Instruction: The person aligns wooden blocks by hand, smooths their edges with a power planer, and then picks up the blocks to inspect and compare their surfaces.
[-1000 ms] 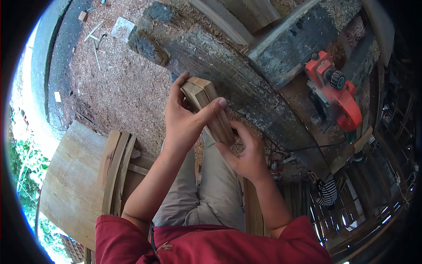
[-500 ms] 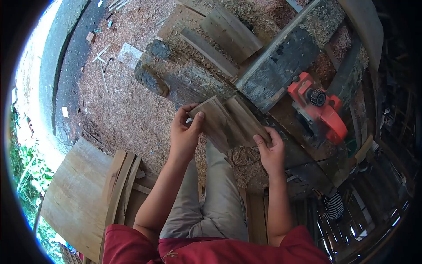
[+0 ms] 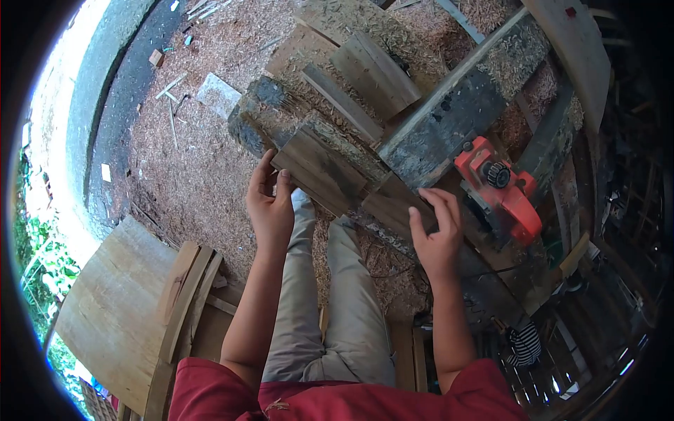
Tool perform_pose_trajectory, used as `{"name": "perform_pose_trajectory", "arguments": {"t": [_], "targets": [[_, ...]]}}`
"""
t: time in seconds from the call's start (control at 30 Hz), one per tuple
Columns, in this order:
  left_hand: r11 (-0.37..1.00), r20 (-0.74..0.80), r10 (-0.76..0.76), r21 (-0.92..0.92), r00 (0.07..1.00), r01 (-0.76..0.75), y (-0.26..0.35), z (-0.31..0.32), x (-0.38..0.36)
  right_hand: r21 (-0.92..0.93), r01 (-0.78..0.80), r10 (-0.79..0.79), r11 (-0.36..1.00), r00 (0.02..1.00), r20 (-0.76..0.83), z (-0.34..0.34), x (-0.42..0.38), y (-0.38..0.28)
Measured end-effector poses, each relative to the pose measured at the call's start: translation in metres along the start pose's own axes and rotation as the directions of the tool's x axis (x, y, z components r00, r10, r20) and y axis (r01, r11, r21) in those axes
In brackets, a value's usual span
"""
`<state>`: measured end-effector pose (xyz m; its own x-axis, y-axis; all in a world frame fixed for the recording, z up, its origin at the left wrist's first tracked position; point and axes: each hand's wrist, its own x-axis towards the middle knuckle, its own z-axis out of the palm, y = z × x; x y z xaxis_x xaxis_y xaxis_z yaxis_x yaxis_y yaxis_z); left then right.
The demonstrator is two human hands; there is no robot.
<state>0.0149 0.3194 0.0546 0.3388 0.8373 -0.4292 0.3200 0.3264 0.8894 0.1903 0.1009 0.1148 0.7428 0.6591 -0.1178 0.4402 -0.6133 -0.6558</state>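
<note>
A brown wooden piece (image 3: 319, 168) lies on the long beam in front of me. My left hand (image 3: 270, 203) is at its left end, with thumb and fingers apart by the edge; whether the fingertips touch it is hard to tell. A second short wooden piece (image 3: 393, 205) lies to its right. Beside that piece my right hand (image 3: 439, 228) is raised with its fingers spread and nothing held. A red power planer (image 3: 500, 184) rests to the right of my right hand.
Two loose boards (image 3: 375, 74) lie beyond the beam. A thick, shaving-covered timber (image 3: 449, 95) runs to the upper right. Curved wooden panels (image 3: 116, 305) stand at the lower left. Wood shavings (image 3: 203, 189) cover the ground. A striped cloth (image 3: 525, 344) is at the lower right.
The two wooden pieces, held in both hands before, now lie on the beam. My right hand has opened off its piece, and my left hand has moved left and loosened.
</note>
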Motion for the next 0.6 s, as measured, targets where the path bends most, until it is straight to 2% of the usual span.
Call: {"name": "perform_pose_trajectory", "arguments": {"t": [0.07,0.17,0.23,0.33,0.37,0.43,0.5,0.53,0.57,0.6], "targets": [[0.913,0.033,0.209,0.351,0.977,-0.207,0.006,-0.006,-0.001,0.027,0.125,-0.125,0.992,0.992,0.007,0.012,0.029,-0.013],[0.905,-0.07,0.254,0.369,0.965,-0.211,0.005,-0.01,-0.003,-0.016,0.274,-0.275,0.961,0.961,-0.02,0.039,0.072,-0.03],[0.954,-0.117,0.149,0.277,0.982,-0.112,-0.007,-0.018,-0.002,-0.114,0.332,-0.339,0.936,0.939,-0.049,0.06,0.097,-0.039],[0.993,-0.126,0.022,0.117,0.992,-0.007,-0.027,-0.028,0.001,-0.109,0.396,-0.398,0.912,0.917,0.001,0.085,0.126,-0.043],[0.995,-0.12,-0.019,0.094,0.993,0.031,-0.032,-0.031,-0.001,-0.095,0.34,-0.335,0.936,0.94,0.067,0.089,0.129,-0.046],[0.995,-0.109,-0.075,0.062,0.991,0.082,-0.034,-0.034,-0.003,-0.094,0.341,-0.341,0.935,0.94,0.019,0.091,0.13,-0.046],[0.991,-0.027,-0.122,-0.064,0.992,0.12,-0.033,-0.029,-0.008,-0.074,0.344,-0.348,0.936,0.937,-0.041,0.085,0.129,-0.05],[0.982,0.013,-0.142,-0.127,0.99,0.142,-0.031,-0.024,-0.013,-0.033,0.294,-0.295,0.955,0.953,-0.066,0.078,0.121,-0.055],[1.0,0.05,-0.026,-0.001,0.998,0.026,-0.045,-0.021,-0.019,0.008,0.243,-0.241,0.97,0.967,-0.086,0.07,0.11,-0.059],[0.999,0.068,-0.032,0.017,0.997,0.031,-0.041,-0.015,-0.026,0.047,0.189,-0.184,0.981,0.977,-0.105,0.063,0.099,-0.062]]}}
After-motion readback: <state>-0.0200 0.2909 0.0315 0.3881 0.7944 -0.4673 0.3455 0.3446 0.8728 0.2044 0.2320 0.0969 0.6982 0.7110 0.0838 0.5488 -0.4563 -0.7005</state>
